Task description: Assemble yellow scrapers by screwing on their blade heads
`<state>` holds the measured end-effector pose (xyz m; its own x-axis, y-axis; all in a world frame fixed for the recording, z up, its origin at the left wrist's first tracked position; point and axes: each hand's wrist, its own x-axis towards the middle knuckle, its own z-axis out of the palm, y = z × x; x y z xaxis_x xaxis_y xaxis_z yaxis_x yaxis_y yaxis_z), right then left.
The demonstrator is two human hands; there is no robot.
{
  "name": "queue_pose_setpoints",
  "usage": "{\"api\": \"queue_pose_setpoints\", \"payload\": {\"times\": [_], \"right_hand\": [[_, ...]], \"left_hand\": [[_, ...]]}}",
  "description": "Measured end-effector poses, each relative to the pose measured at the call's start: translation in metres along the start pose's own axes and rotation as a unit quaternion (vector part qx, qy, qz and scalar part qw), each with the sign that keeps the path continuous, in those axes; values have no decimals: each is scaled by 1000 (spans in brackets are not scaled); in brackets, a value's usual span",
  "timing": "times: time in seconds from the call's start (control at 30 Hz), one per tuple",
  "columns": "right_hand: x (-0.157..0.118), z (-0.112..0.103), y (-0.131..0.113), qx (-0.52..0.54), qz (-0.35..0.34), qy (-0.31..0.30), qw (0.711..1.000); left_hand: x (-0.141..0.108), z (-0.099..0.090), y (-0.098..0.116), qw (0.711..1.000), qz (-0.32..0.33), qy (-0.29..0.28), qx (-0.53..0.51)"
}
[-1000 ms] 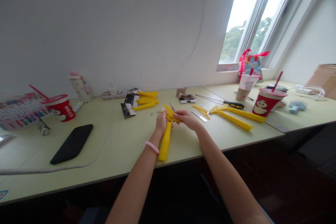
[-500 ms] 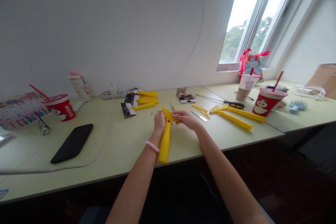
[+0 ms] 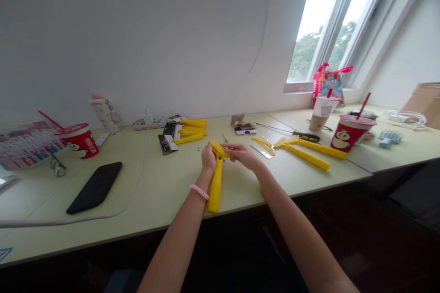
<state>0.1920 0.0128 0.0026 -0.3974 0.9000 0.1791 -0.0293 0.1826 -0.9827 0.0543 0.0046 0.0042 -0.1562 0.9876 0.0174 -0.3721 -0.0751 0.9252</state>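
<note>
Holding a yellow scraper [image 3: 215, 185] between both hands, head end farthest away, handle slanting down just right of the left wrist toward the near edge of the pale surface [image 3: 165, 187]. Clasping the left end of the head with the left hand [image 3: 208, 160], fingers curled close; cannot make out the exact placing of the fingertips. Pinching the right end of the head with the right hand [image 3: 242, 154], thumb and fingers drawn together on it. Wearing a pink coil band [image 3: 199, 191] on the left wrist.

Can see a thin pointed tool [image 3: 225, 138] just beyond the gap between the hands, and tiny metal bits [image 3: 199, 149] just past the left hand. Farther off that way, can see yellow handles [image 3: 192, 132] beside black-and-white cards [image 3: 168, 144]. Just right of the right hand, have a flat metal blade [image 3: 261, 151], with slim yellow pieces [image 3: 264, 145] behind it. Farther right, have two more yellow scrapers [image 3: 309, 159] and a black-handled screwdriver [image 3: 307, 137]. Beyond the right hand, can see a small opened carton [image 3: 243, 128]; well left of the left hand, a black slab [image 3: 94, 187].
</note>
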Motion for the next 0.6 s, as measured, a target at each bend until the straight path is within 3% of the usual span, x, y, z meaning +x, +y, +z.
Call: {"api": "queue_pose_setpoints", "payload": {"times": [0.43, 0.6], "right_hand": [[-1, 2, -3, -21, -17, 9, 1000], [-2, 2, -5, -23, -24, 16, 999]], "left_hand": [[1, 0, -3, 997, -38, -28, -66], [2, -1, -3, 999, -4, -45, 14]]}}
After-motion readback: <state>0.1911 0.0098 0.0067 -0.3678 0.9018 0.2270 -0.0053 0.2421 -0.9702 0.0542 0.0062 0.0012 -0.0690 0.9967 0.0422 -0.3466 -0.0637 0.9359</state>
